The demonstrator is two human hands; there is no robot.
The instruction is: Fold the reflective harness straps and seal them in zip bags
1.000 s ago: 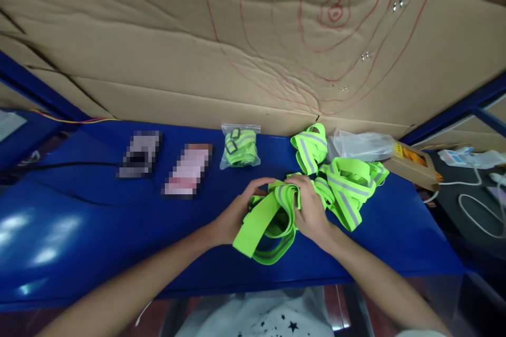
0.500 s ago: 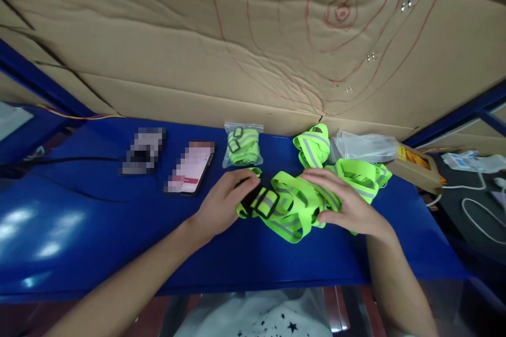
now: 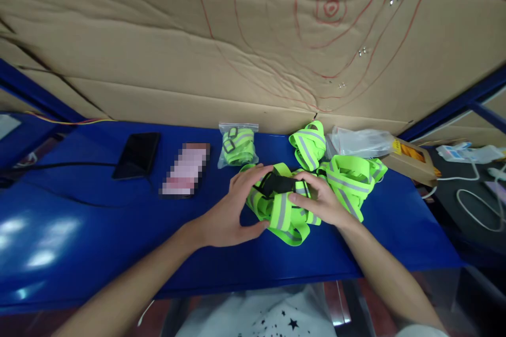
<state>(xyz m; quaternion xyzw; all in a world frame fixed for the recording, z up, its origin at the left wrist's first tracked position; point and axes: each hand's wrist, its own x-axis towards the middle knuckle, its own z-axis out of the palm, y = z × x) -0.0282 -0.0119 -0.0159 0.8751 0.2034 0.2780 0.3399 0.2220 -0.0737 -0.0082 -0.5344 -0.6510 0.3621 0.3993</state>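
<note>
A bundle of neon green reflective strap (image 3: 282, 216) with a black buckle (image 3: 276, 184) lies on the blue table (image 3: 98, 231). My left hand (image 3: 233, 210) cups the bundle's left side, thumb under it and fingers curled over the top. My right hand (image 3: 320, 202) presses on its right side, fingertips pinching the strap by the buckle. Both hands are closed on the same bundle.
More loose green straps (image 3: 348, 179) and a rolled one (image 3: 308, 145) lie just right and behind. A bagged strap (image 3: 237, 145), clear plastic bags (image 3: 361, 142), a cardboard box (image 3: 413, 160), a pink-cased phone (image 3: 185, 169) and a black phone (image 3: 137, 155) sit on the table. A cardboard wall (image 3: 158, 63) stands behind.
The strap, held up a second ago, was laid flat on the table and is now gathered into a tighter bundle. Both hands have closed in on it, with the buckle on top.
</note>
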